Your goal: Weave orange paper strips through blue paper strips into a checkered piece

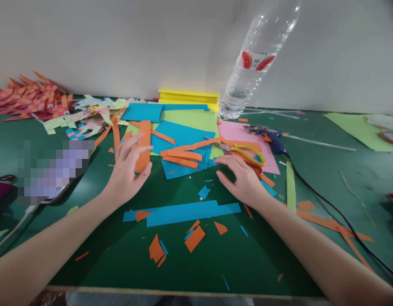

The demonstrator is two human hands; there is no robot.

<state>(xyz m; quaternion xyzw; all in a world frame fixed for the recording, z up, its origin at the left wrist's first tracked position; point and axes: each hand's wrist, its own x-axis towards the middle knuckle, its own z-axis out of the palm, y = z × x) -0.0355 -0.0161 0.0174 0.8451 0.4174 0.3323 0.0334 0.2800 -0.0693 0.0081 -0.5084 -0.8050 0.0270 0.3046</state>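
Observation:
My left hand (128, 165) is open, fingers spread beside an orange paper strip (144, 146); whether it touches the strip I cannot tell. My right hand (241, 180) is open too, its fingers just in front of the yellow-handled scissors (247, 153). Between the hands, several folded orange strips (182, 157) lie on a blue paper sheet (171, 131). Closer to me, long blue paper strips (183, 212) stretch across the green table (120, 263). Small orange scraps (195, 239) are scattered in front of them. Neither hand holds anything.
A clear plastic bottle (254, 63) stands at the back near the wall. To the right lies a glue gun (273, 140) with a black cord. A phone (59, 170) on a cable is at left. Woven red paper fish (33, 100) are piled at the far left.

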